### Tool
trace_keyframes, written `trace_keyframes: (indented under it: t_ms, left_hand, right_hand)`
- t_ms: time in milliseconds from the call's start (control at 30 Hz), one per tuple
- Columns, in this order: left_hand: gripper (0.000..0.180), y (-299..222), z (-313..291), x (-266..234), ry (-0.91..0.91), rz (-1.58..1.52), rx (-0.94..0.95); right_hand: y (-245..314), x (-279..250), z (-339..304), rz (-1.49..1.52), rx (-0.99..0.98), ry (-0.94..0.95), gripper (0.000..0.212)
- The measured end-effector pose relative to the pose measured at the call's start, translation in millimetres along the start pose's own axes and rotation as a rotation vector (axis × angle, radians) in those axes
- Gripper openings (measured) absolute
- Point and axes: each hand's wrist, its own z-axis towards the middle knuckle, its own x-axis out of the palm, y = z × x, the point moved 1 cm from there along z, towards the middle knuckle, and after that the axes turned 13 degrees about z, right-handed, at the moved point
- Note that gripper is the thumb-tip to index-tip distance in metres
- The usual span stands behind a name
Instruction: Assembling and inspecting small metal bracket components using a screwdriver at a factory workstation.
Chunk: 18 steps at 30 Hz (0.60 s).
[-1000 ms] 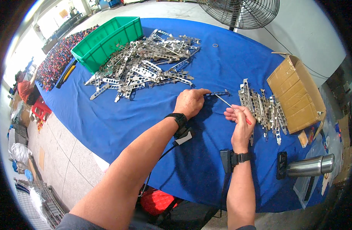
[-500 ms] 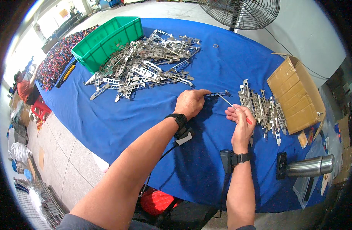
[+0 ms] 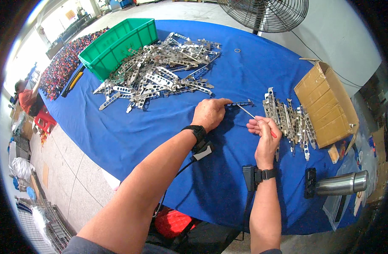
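My left hand [image 3: 210,114] is closed on the near end of a narrow metal strip with a row of holes [image 3: 243,103], keeping it just above or against the blue cloth; I cannot tell which. In my right hand [image 3: 268,134] is a slim tool with a thin metal shaft and a red handle [image 3: 273,134]. Its shaft points up and left, with the tip at the strip. Whether the tip sits in a hole is too small to tell. Just right of the strip lie several similar strips in a row [image 3: 287,120], nearest to my right hand.
Behind my left hand spreads a large heap of metal strips [image 3: 160,70], beside a green crate [image 3: 117,46]. An open cardboard box [image 3: 327,103] and a steel flask [image 3: 342,183] stand at the right. A fan [image 3: 265,12] is beyond the table.
The tool in my right hand has shifted slightly left along the strip, its tip now nearer my left hand. My left hand and the strip have stayed put.
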Motion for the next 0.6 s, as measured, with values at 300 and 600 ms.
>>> trace_keyframes:
  t_ms: [300,600]
  left_hand:
    - [0.034,-0.8,0.3,1.8,0.010,-0.015,-0.015]
    - [0.034,2.4,-0.4,0.4,-0.005,-0.001,-0.001]
  right_hand:
    - [-0.6,-2.2,0.8,-0.023,0.000,-0.016,0.023]
    - [-4.9,-0.2,1.2,-0.036,-0.032,-0.025,0.024]
